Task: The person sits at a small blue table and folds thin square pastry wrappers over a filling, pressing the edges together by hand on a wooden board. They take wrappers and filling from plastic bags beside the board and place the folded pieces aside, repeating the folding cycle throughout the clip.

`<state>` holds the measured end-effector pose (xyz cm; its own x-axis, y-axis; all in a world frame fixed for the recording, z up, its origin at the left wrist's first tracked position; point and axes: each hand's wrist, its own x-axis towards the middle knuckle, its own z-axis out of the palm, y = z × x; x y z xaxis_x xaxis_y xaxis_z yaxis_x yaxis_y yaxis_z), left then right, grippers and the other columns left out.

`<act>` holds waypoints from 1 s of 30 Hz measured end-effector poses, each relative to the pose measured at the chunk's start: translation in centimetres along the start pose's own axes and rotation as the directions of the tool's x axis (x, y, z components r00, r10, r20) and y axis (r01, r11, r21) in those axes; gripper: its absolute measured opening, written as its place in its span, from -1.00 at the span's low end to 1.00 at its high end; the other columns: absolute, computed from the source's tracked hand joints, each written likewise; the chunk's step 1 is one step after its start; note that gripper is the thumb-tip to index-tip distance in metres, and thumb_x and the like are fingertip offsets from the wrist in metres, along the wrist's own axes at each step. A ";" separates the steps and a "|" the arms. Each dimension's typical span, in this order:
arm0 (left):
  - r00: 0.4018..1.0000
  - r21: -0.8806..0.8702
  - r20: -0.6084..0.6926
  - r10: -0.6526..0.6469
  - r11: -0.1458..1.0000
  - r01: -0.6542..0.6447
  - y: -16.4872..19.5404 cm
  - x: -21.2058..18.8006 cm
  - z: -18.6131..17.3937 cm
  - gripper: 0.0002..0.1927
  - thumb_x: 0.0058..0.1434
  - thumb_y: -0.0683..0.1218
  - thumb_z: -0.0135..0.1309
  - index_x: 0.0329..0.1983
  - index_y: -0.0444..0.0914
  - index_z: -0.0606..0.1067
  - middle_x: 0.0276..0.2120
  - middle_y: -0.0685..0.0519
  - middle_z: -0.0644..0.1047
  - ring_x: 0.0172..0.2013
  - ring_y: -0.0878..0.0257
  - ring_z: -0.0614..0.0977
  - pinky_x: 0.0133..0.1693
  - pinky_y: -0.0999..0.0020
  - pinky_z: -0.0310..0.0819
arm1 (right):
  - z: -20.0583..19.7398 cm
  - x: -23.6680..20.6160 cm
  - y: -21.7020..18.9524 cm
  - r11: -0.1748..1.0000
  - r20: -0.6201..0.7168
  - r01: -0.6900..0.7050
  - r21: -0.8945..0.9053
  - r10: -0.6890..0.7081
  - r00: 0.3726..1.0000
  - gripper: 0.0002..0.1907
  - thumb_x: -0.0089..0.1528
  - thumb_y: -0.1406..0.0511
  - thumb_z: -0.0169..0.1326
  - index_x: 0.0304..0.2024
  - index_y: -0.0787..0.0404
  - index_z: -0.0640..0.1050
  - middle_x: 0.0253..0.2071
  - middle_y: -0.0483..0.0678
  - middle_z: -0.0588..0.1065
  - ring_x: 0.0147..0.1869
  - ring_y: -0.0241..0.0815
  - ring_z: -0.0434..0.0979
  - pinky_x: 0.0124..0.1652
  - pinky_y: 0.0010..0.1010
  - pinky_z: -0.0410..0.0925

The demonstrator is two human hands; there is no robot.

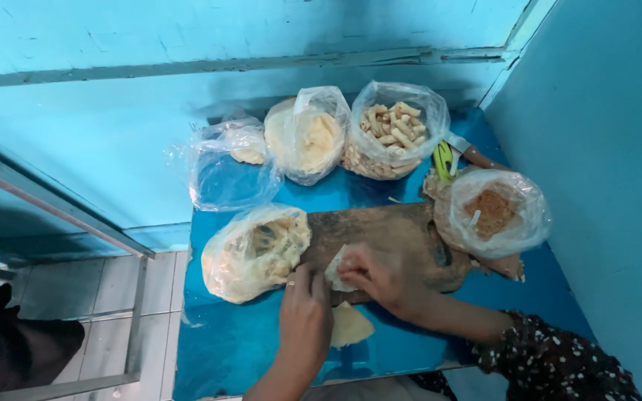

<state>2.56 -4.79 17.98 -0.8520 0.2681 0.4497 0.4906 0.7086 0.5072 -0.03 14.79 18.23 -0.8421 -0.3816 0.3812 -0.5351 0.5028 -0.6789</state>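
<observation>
Nearest the camera, the left hand (305, 315) rests at the near edge of a dark wooden cutting board (395, 241), its fingers curled together and pressing against a thin pale dough sheet (336, 269) that stands slightly lifted off the board. From the other side the right hand (371, 276) meets it, fingertips pinching the sheet's upper edge, so the sheet sits between both hands, held by both. Just below the grip, on the blue tabletop (232, 349), lies a second pale wafer (351, 325), flat and apart from the hands. Beside the left hand, touching the board's end, slumps a clear plastic bag of pale crackers (254, 252). Beyond the grip on the right-hand side, a clear bag of brown powder (493, 212) sits at the board's far corner, with a green-handled tool (443, 160) just behind it. Farther out along the blue wall (113, 141) stand three more bags: a nearly empty clear bag (228, 167), a bag of round pale wafers (307, 134), and a bag of tube-shaped crackers (394, 130). A dotted dark sleeve (559, 356) covers the right forearm
</observation>
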 end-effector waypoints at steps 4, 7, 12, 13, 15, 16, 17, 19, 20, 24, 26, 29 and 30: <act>0.999 0.029 0.026 -0.021 0.999 0.021 0.0 -0.2 0.3 -0.79 0.08 -0.26 0.13 -0.21 -0.43 0.46 -0.13 -0.23 0.43 -0.12 -0.20 0.50 -0.18 -0.01 0.40 | -0.7 -1.2 -1.5 0.931 0.099 0.237 -0.278 -0.218 0.971 -0.50 0.15 0.45 0.14 0.17 0.33 0.46 -0.03 0.14 0.56 0.04 0.12 0.63 -0.05 -0.21 0.50; 1.000 0.018 0.025 -0.013 1.000 0.012 0.1 -0.3 0.3 -0.80 0.07 -0.27 0.11 -0.22 -0.41 0.46 -0.13 -0.22 0.43 -0.13 -0.20 0.50 -0.17 -0.01 0.40 | -1.1 -1.7 -2.2 0.843 0.055 0.319 -0.433 -0.329 0.943 -0.46 0.16 0.45 0.10 0.22 0.36 0.41 0.11 0.20 0.53 0.19 0.16 0.59 0.04 -0.18 0.48; 0.999 -0.015 0.021 -0.047 0.999 0.047 0.5 -0.3 0.1 -0.84 0.16 -0.27 0.07 -0.20 -0.43 0.45 -0.11 -0.27 0.42 -0.11 -0.23 0.49 -0.14 -0.02 0.39 | -1.7 -2.5 -2.3 0.907 0.026 0.254 -0.336 -0.260 0.965 -0.44 0.19 0.44 0.11 0.26 0.28 0.39 0.16 0.18 0.52 0.22 0.15 0.58 0.05 -0.19 0.49; 0.999 -0.031 -0.014 -0.042 0.999 0.041 0.6 -0.2 0.1 -0.84 0.17 -0.27 0.07 -0.19 -0.45 0.45 -0.09 -0.30 0.41 -0.09 -0.25 0.49 -0.13 -0.03 0.40 | -1.8 -2.5 -2.2 0.923 0.024 0.245 -0.297 -0.249 0.968 -0.44 0.20 0.44 0.11 0.27 0.27 0.38 0.16 0.15 0.53 0.22 0.14 0.59 0.05 -0.20 0.50; 0.998 -0.058 -0.036 -0.056 0.997 0.054 0.7 -0.1 0.1 -0.83 0.18 -0.27 0.06 -0.19 -0.46 0.44 -0.05 -0.33 0.41 -0.08 -0.28 0.49 -0.11 -0.03 0.40 | -1.9 -2.2 -2.0 0.943 -0.039 0.155 -0.296 -0.174 0.984 -0.47 0.26 0.41 0.13 0.28 0.22 0.37 0.12 0.13 0.55 0.14 0.07 0.63 -0.01 -0.24 0.50; 0.997 -0.070 -0.024 -0.076 0.995 0.074 0.7 -0.1 0.1 -0.84 0.18 -0.26 0.07 -0.20 -0.46 0.44 -0.04 -0.33 0.41 -0.07 -0.29 0.49 -0.11 -0.04 0.40 | -2.1 -2.1 -1.9 0.949 -0.069 0.111 -0.294 -0.137 0.988 -0.48 0.28 0.40 0.14 0.29 0.19 0.36 0.10 0.11 0.56 0.10 0.03 0.64 -0.04 -0.26 0.51; 0.995 -0.082 -0.013 -0.097 0.992 0.095 0.8 0.0 0.1 -0.84 0.19 -0.25 0.07 -0.20 -0.46 0.44 -0.03 -0.33 0.41 -0.07 -0.30 0.49 -0.11 -0.04 0.40 | -2.4 -1.9 -1.9 0.986 -0.088 -0.031 -0.165 0.016 0.996 -0.44 0.27 0.38 0.14 0.31 0.15 0.34 0.05 0.07 0.59 0.06 -0.01 0.67 -0.06 -0.28 0.52; 0.996 -0.092 -0.001 -0.093 0.992 0.092 0.8 0.0 0.1 -0.86 0.19 -0.26 0.06 -0.21 -0.45 0.45 -0.05 -0.31 0.42 -0.06 -0.28 0.50 -0.10 -0.05 0.40 | -3.4 -1.5 -2.0 0.943 -0.061 -0.316 0.101 0.323 0.944 -0.37 0.23 0.35 0.14 0.35 0.07 0.30 -0.04 -0.03 0.64 -0.04 -0.08 0.72 -0.10 -0.32 0.54; 0.996 -0.096 0.002 -0.090 0.991 0.090 0.8 0.0 0.1 -0.87 0.19 -0.26 0.06 -0.22 -0.44 0.45 -0.06 -0.29 0.42 -0.05 -0.27 0.50 -0.09 -0.05 0.40 | -4.1 -1.4 -2.2 0.958 -0.073 -0.284 -0.032 0.281 0.957 -0.38 0.22 0.33 0.16 0.33 0.06 0.33 -0.08 -0.06 0.65 -0.05 -0.08 0.70 -0.11 -0.29 0.51; 0.996 -0.111 -0.041 -0.081 0.991 0.076 1.1 0.0 0.3 -0.86 0.17 -0.27 0.06 -0.20 -0.41 0.48 -0.08 -0.26 0.44 -0.08 -0.26 0.50 -0.11 -0.05 0.40 | -5.9 -1.7 -3.2 0.916 -0.029 -0.218 -0.338 0.221 0.975 -0.42 0.18 0.28 0.21 0.26 0.04 0.40 -0.21 -0.11 0.64 -0.12 -0.07 0.64 -0.18 -0.23 0.46; 0.995 -0.122 -0.089 -0.039 0.992 0.028 1.4 0.1 0.4 -0.87 0.16 -0.27 0.07 -0.22 -0.40 0.47 -0.08 -0.24 0.44 -0.08 -0.24 0.50 -0.12 -0.04 0.41 | -5.8 -1.9 -3.6 0.905 -0.014 -0.207 -0.371 0.217 0.976 -0.43 0.17 0.27 0.22 0.24 0.05 0.41 -0.25 -0.12 0.62 -0.14 -0.06 0.63 -0.21 -0.22 0.45; 0.995 -0.139 -0.034 -0.091 0.987 0.086 2.0 0.4 0.4 -0.87 0.18 -0.24 0.10 -0.21 -0.38 0.48 -0.17 -0.24 0.45 -0.11 -0.24 0.51 -0.18 -0.03 0.43 | -5.3 -1.8 -3.8 0.908 -0.024 -0.210 -0.363 0.216 0.976 -0.44 0.17 0.30 0.21 0.23 0.07 0.42 -0.29 -0.12 0.61 -0.15 -0.07 0.62 -0.22 -0.21 0.45; 0.994 -0.144 -0.009 -0.106 0.984 0.103 2.2 0.5 0.3 -0.88 0.20 -0.23 0.10 -0.22 -0.37 0.48 -0.20 -0.23 0.47 -0.14 -0.23 0.52 -0.19 -0.04 0.43 | -5.3 -1.7 -3.7 0.914 -0.018 -0.235 -0.329 0.243 0.970 -0.44 0.17 0.30 0.21 0.23 0.07 0.41 -0.29 -0.11 0.60 -0.17 -0.08 0.62 -0.22 -0.23 0.45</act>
<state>3.15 -2.89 19.09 -0.8974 0.1858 0.4001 0.4211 0.6311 0.6514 3.05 17.63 23.43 -0.9480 -0.2337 0.2160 -0.3133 0.8049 -0.5040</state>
